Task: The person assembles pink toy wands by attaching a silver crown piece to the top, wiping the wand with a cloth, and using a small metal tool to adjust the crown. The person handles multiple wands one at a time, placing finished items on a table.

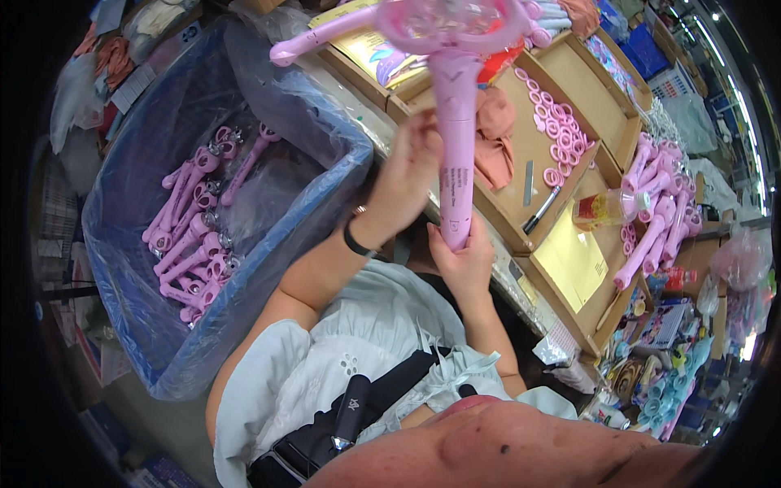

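A pink toy wand [457, 138] stands upright in front of me, its large clear-and-pink ring head at the top edge. My right hand [465, 259] is closed around the lower end of its handle. My left hand [404, 167], with a dark band on the wrist, is beside the upper handle. Motion smears its fingers, so I cannot make out whether they touch the wand. Behind the held wand, another pink wand handle [321, 38] lies over the table's far side.
To the left stands a blue bin [346, 159] lined with clear plastic, holding several pink wands [191, 207]. Cardboard trays on the table hold pink rings [561, 130], a salmon cloth [493, 138], a marker [542, 210] and yellow paper [569, 260]. A bottle [600, 209] lies near piled wands [663, 203].
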